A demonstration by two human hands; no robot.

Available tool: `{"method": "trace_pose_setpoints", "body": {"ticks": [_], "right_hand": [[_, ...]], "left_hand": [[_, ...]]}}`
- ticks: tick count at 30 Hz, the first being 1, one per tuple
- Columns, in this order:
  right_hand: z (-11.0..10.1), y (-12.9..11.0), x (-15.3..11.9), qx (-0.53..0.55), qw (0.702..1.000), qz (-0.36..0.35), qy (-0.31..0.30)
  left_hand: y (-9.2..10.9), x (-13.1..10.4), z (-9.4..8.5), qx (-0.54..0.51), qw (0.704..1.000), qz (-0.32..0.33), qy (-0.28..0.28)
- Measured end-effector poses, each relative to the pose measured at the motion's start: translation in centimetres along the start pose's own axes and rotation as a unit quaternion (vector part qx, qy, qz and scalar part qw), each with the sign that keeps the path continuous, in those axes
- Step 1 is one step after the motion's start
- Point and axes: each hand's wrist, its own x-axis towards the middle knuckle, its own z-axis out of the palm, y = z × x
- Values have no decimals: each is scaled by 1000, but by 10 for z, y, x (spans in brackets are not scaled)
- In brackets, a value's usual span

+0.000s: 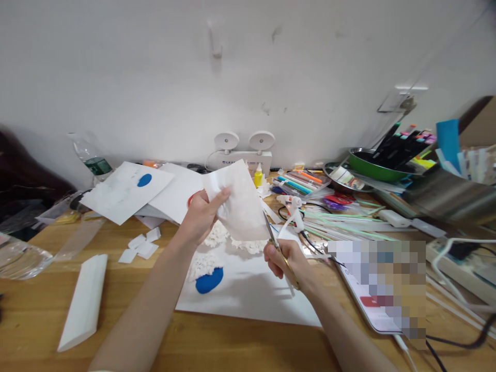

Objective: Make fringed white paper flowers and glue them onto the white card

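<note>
My left hand (pixel 201 216) grips a piece of white paper (pixel 242 206) by its left side, thumb on top, and holds it up above the table. In my right hand (pixel 289 261) is a pair of scissors (pixel 276 238) with gold-coloured handles. Their blades point up and away from me, at the paper's right edge. Whether the blades are open around the paper, I cannot tell. Below lies a large white sheet (pixel 251 302) with a blue patch (pixel 210 280) and crumbly white material (pixel 205 265) on it. More of that white material is partly hidden behind the held paper.
A folded white paper (pixel 83 302) and several small white squares (pixel 139 245) lie at left. A hot glue gun (pixel 292 209), pale thin strips (pixel 344 221) and a phone (pixel 372 294) with a cable are at right. Behind stand a yellow bottle (pixel 258 176) and a two-headed lamp (pixel 244 155).
</note>
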Motion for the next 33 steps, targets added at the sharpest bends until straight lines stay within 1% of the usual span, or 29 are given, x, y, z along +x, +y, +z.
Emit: {"method": "trace_pose_setpoints", "body": {"ticks": [5,13,22,27,33], "right_hand": [[0,-2,-1,7,1000,1,-7],[0,-3,0,9,1000,14,1],[1,-2,1,-9,999,26,18],[1,-4,1,-6,999,30,28],[1,-6,1,-25,999,35,34]], "left_hand": [[-1,-1,0,13,1000,0,1],[-2,-1,2,19,1000,-5,-6],[-1,-1,2,16,1000,2,7],[0,-1,2,12,1000,-1,2],[1,-2,2,14,1000,0,10]]}}
